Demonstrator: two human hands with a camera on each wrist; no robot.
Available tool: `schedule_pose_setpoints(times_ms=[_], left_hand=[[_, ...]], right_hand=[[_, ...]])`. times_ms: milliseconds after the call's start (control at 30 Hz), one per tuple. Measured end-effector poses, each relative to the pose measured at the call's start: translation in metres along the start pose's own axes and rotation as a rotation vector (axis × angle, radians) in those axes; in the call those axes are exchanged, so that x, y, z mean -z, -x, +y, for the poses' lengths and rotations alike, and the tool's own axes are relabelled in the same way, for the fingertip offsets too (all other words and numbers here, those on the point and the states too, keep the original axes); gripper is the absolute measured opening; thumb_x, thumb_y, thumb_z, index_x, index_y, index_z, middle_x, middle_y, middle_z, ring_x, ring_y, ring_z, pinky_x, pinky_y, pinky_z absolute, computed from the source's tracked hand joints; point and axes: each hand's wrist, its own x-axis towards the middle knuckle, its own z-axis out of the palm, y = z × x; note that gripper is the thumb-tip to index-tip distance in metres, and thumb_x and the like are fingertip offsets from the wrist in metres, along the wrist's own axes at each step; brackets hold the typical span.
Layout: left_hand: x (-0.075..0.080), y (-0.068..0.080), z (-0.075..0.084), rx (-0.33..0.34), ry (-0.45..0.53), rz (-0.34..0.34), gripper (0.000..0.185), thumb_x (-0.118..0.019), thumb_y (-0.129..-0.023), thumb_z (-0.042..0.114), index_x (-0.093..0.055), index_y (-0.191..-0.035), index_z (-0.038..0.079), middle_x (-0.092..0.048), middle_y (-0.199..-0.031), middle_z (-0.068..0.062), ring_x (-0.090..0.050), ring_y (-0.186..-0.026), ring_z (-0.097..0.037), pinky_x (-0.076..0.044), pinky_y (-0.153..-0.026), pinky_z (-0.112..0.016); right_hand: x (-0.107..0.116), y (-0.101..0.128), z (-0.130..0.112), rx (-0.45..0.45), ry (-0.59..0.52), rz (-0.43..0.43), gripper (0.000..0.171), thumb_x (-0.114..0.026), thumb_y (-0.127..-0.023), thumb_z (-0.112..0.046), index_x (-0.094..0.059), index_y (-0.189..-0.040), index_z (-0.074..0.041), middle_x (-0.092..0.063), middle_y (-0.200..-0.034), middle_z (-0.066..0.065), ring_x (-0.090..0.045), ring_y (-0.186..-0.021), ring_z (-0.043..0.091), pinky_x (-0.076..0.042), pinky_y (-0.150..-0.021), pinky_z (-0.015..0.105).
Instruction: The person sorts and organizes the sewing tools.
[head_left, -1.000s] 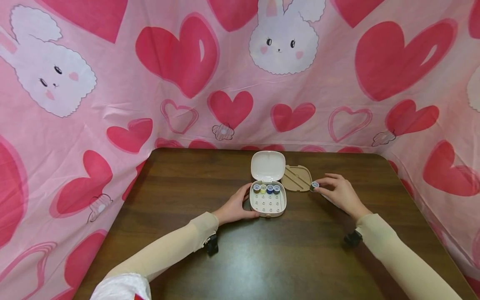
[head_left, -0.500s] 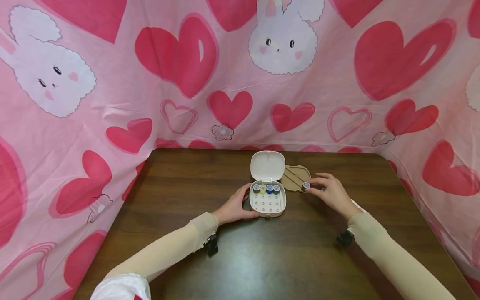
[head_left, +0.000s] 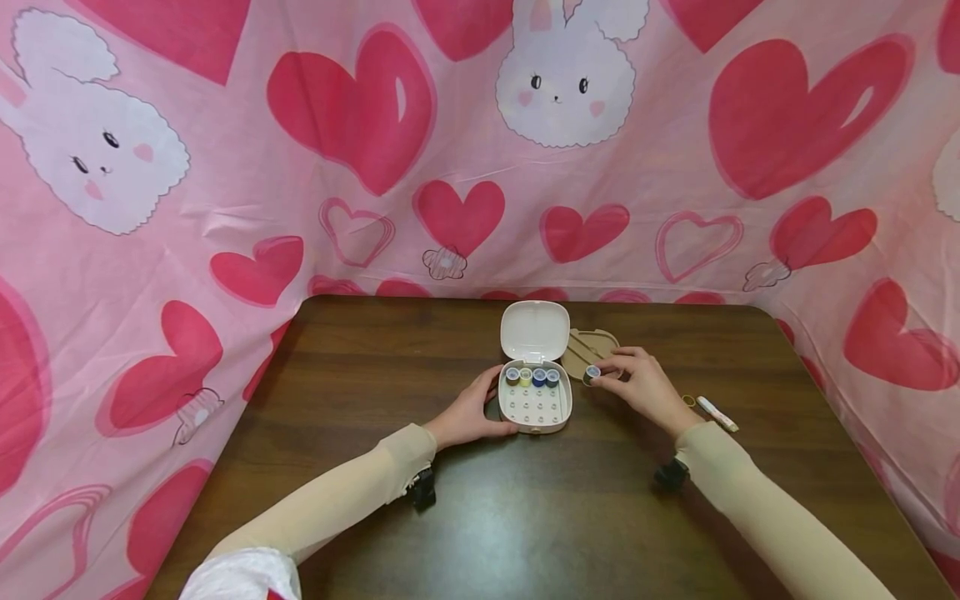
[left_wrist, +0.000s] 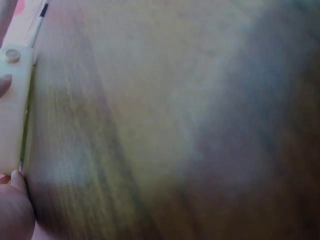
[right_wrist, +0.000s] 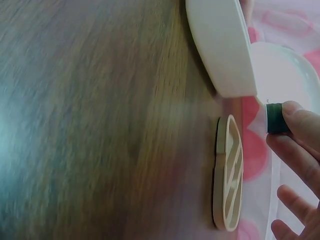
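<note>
Spool (head_left: pixel 592 374), dark green thread, is pinched betw. thumb and fingertips of right hand (head_left: pixel 637 386), held just right of the open white case (head_left: pixel 536 406) and over the tan insert (head_left: pixel 581 350). Spool's axis tilts toward the case's pegs. Left hand (head_left: pixel 471 414) curls round the case's left edge, bracing it on the counter (head_left: pixel 525 517); right hand is nearer the spool.

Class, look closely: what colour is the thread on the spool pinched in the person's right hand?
Dark green. The spool shows its thread side-on in the right wrist view, held by the right hand.

A home craft corner: a wooden table (head_left: pixel 375 383) walled from nine to three o'clock by bunny-and-heart cloth (head_left: pixel 300 167).
</note>
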Motion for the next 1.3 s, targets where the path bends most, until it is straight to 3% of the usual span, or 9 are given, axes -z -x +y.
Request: schedule_pose_setpoints(times_ms=[167, 633, 867, 1133, 1300], left_hand=[[0.0, 0.0, 0.001, 0.007, 0.003, -0.002, 0.108, -0.092, -0.081, 0.025, -0.024, -0.162, 0.008, -0.033, -0.163, -0.012, -0.038, -0.149, -0.023, -0.035, -0.122, -0.035], [-0.001, 0.0, -0.002, 0.007, 0.002, -0.004, 0.108, -0.092, -0.081, 0.024, -0.023, -0.163, 0.008, -0.032, -0.164, -0.012, -0.037, -0.15, -0.023, -0.036, -0.122, -0.034], [-0.001, 0.0, -0.002, 0.019, -0.005, -0.008, 0.109, -0.091, -0.081, 0.026, -0.022, -0.163, 0.008, -0.031, -0.165, -0.012, -0.037, -0.15, -0.022, -0.036, -0.122, -0.033], [0.0, -0.001, 0.002, 0.056, -0.023, -0.017, 0.109, -0.091, -0.082, 0.027, -0.021, -0.164, 0.012, -0.029, -0.166, -0.01, -0.038, -0.15, -0.02, -0.035, -0.121, -0.031], [0.0, -0.001, 0.002, 0.044, -0.019, -0.015, 0.109, -0.09, -0.083, 0.028, -0.02, -0.164, 0.01, -0.028, -0.166, -0.011, -0.038, -0.15, -0.022, -0.036, -0.122, -0.034]], right_hand=[[-0.007, -0.003, -0.006, 0.017, -0.024, -0.009, 0.032, -0.083, -0.09, -0.025, -0.079, -0.116, -0.007, -0.058, -0.138, 0.03, -0.046, -0.132, 0.044, -0.032, -0.111, 0.069], [-0.026, -0.013, -0.025, 0.044, -0.064, -0.042, 0.027, -0.083, -0.091, -0.023, -0.08, -0.112, -0.007, -0.067, -0.127, 0.024, -0.048, -0.132, 0.044, -0.046, -0.104, 0.065], [-0.036, -0.016, -0.035, 0.1, -0.037, -0.019, 0.022, -0.085, -0.087, -0.018, -0.081, -0.106, -0.007, -0.078, -0.102, 0.008, -0.052, -0.125, 0.041, -0.039, -0.11, 0.063], [-0.046, -0.016, -0.037, 0.174, 0.021, 0.024, 0.021, -0.086, -0.086, -0.018, -0.082, -0.104, -0.01, -0.076, -0.109, 0.012, -0.054, -0.122, 0.041, -0.034, -0.106, 0.066], [-0.052, -0.015, -0.04, 0.197, 0.067, 0.054, 0.023, -0.087, -0.085, -0.02, -0.083, -0.105, -0.01, -0.077, -0.108, 0.011, -0.056, -0.122, 0.042, -0.033, -0.107, 0.069]])
